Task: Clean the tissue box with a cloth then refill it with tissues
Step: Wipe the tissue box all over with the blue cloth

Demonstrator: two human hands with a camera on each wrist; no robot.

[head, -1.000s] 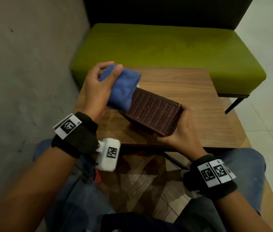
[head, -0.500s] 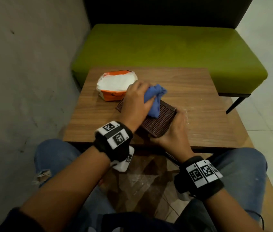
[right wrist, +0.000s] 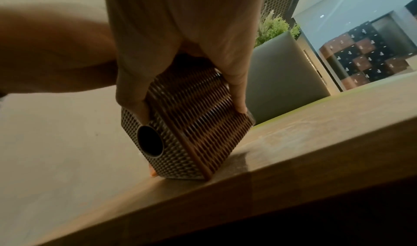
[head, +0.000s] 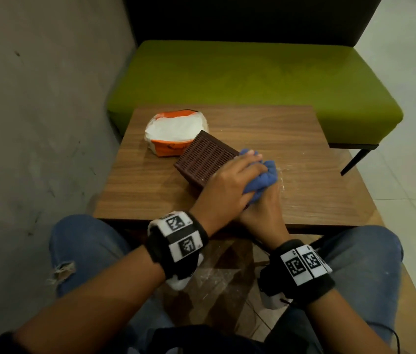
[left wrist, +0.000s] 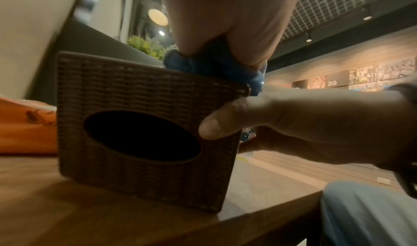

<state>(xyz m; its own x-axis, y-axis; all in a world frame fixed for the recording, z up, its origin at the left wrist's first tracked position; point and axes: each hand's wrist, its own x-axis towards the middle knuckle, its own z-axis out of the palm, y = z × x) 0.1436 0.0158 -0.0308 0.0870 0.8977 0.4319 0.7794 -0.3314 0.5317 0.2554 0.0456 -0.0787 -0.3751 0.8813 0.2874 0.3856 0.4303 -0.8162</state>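
A dark brown woven tissue box (head: 205,159) stands tipped on its side on the wooden table (head: 291,139), its oval opening (left wrist: 142,135) facing me. My left hand (head: 230,185) grips a bunched blue cloth (head: 263,180) and presses it on the box's upper right end; the cloth (left wrist: 214,68) sits on the top edge in the left wrist view. My right hand (head: 263,208) holds the box's near right corner, thumb (left wrist: 225,121) on the opening face and fingers (right wrist: 237,89) down the side wall (right wrist: 203,121). An orange pack of white tissues (head: 173,131) lies just behind the box.
A green bench seat (head: 253,75) runs behind the table, with a grey wall (head: 35,98) at the left. My knees in blue jeans (head: 84,246) sit under the table's near edge. White dust marks the table right of the box.
My left hand has wiped the cloth along the box from its far left end to its right end. The box has tipped more upright. The tissue pack has come into sight.
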